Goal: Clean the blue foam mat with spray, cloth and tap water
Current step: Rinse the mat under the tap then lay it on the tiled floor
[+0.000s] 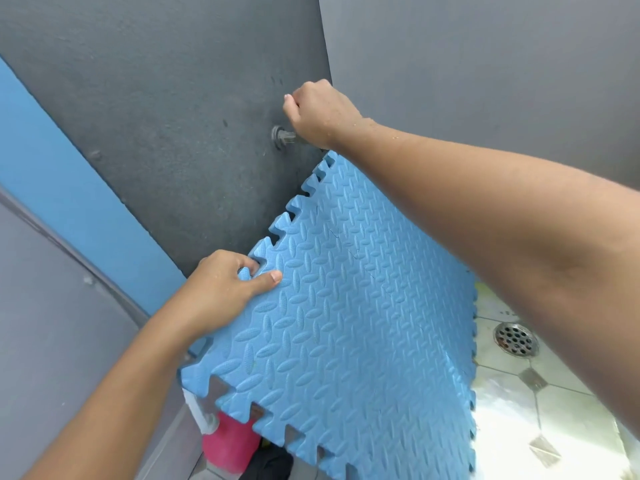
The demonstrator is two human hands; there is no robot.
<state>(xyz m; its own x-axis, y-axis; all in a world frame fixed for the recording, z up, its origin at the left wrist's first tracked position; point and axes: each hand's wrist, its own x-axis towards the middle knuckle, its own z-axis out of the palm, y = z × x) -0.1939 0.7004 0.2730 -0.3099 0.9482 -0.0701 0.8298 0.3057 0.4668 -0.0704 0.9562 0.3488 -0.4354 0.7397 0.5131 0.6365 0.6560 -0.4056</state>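
We see a blue foam mat (346, 323) with interlocking puzzle-tooth edges and a raised diamond pattern, held tilted in mid-air in front of a dark grey wall (156, 116), its upper corner reaching up just under a tap (282, 136) fixed to that wall. The left hand (221, 292) grips the mat at its left edge, the thumb pressed flat on the patterned face and the fingers curled round one of the teeth. The right hand (318, 112) is closed round the tap, fingers curled tight; only the tap's metal base at the wall shows, the rest being hidden under the hand. Beyond the mat's right edge lies a pale, wet-looking tiled floor (554, 410) with a round metal drain (516, 339). Below the mat's lower edge a pink container (230, 445) peeks out.
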